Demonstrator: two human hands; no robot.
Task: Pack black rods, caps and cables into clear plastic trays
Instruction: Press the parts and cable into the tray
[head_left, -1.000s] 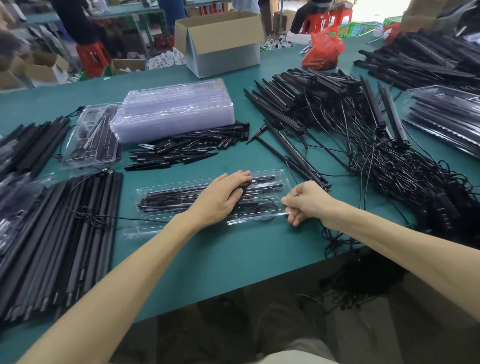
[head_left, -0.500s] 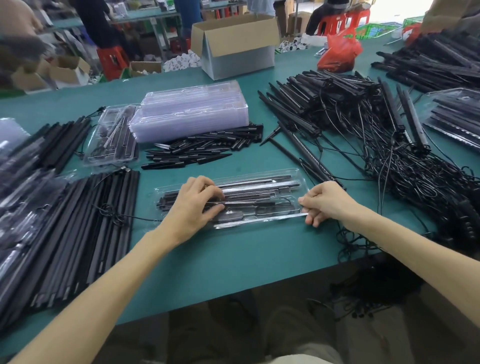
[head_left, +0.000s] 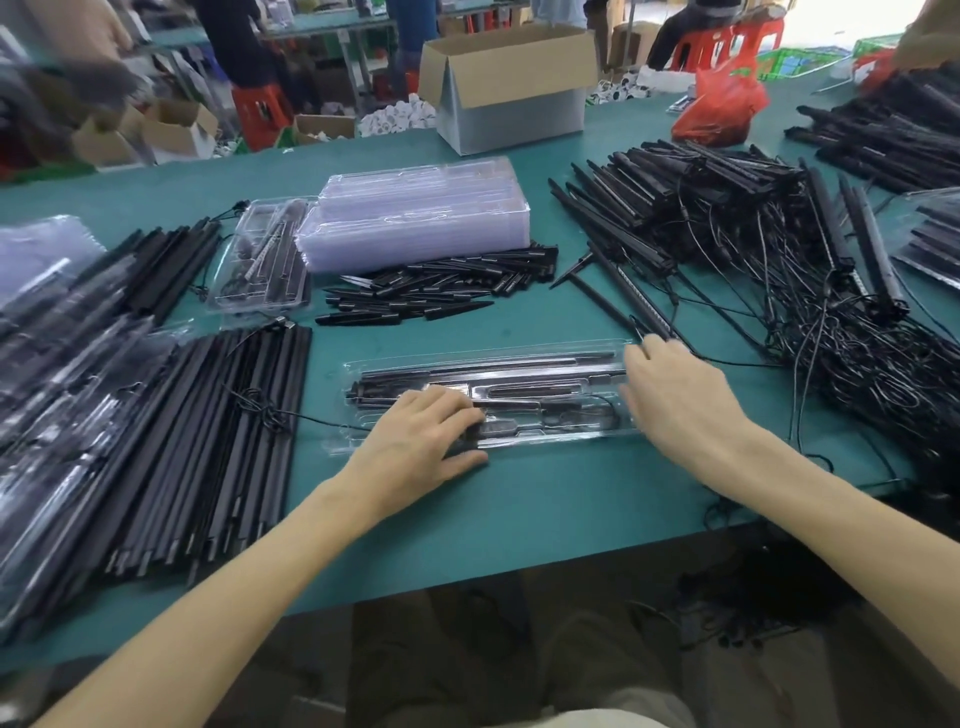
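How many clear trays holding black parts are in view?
3 clearly: front tray under the left hand, second tray beside the empty-tray stack, third tray at the right edge. The blurred left pile may hide more.

A teal work table (head_left: 545, 519) spreads wide — open cardboard box (head_left: 511, 117) at its far edge, red stools (head_left: 258, 111) beyond.

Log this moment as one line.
step: packing | left hand: open, flat on clear plastic tray holding black rods | right hand: open, over tray's right end | surface: green table

Clear plastic tray (head_left: 519, 364) flat on table, black rods (head_left: 467, 371) inside
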